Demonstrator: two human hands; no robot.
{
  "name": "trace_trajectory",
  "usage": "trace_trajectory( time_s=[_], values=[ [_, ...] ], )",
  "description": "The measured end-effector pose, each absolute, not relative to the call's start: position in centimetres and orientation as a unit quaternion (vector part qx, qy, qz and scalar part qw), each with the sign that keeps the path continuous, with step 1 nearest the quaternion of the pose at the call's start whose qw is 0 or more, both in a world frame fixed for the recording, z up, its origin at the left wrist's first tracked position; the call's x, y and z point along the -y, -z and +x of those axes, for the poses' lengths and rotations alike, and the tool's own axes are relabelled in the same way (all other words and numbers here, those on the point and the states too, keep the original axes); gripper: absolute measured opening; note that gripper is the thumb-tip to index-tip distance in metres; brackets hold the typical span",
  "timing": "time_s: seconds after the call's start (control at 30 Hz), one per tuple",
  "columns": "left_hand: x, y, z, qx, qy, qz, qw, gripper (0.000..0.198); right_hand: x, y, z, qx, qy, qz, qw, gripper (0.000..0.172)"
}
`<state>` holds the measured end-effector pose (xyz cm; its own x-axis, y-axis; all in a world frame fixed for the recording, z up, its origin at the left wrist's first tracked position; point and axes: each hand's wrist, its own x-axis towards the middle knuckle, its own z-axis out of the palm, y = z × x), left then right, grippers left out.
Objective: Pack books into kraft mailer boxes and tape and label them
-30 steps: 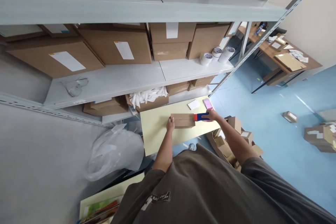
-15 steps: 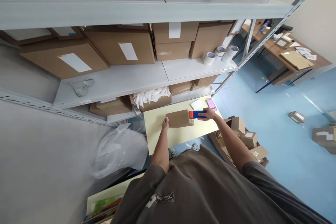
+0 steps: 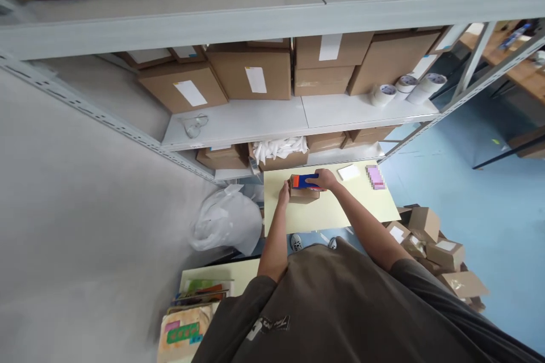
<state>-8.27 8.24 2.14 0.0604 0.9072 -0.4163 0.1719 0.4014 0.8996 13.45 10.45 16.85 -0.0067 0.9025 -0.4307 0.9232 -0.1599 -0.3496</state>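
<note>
A small cardboard box (image 3: pixel 303 196) rests on the pale yellow table (image 3: pixel 340 210) in front of me. My left hand (image 3: pixel 284 193) grips the box at its left end, fingers partly hidden behind it. In my right hand (image 3: pixel 325 179) is a blue and orange tape dispenser (image 3: pixel 307 181), held over the top of the box with its orange end at the left. Whether tape lies on the box there is hidden by the dispenser and hand. To the right on the table lie a white pad (image 3: pixel 348 172) and a pink item (image 3: pixel 375 177).
Shelving (image 3: pixel 238 119) with cardboard boxes rises beyond the table; tape rolls (image 3: pixel 384 95) and glasses (image 3: pixel 195 126) sit on one level. White gloves or cloths (image 3: pixel 279 148) fill a lower box. A clear plastic bag (image 3: pixel 227 221) stands left; cardboard boxes (image 3: pixel 445 252) pile up right.
My right hand has moved the tape dispenser leftward along the box, from its right end to near my left hand. The camera view has shifted left.
</note>
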Motion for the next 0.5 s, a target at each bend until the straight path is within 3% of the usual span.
trace_trajectory(
  time_s=[0.2,0.5],
  values=[
    [-6.5,-1.5,-6.5,-0.623,-0.354,0.347,0.605,0.080,-11.6,-17.7,11.1,-0.666,0.280,0.688,0.069,0.052],
    [-7.1,-1.5,-6.5,-0.693,-0.299,0.460,0.469,0.062,-11.6,-17.8,12.7,-0.678,0.283,0.674,0.079,0.054]
  ],
)
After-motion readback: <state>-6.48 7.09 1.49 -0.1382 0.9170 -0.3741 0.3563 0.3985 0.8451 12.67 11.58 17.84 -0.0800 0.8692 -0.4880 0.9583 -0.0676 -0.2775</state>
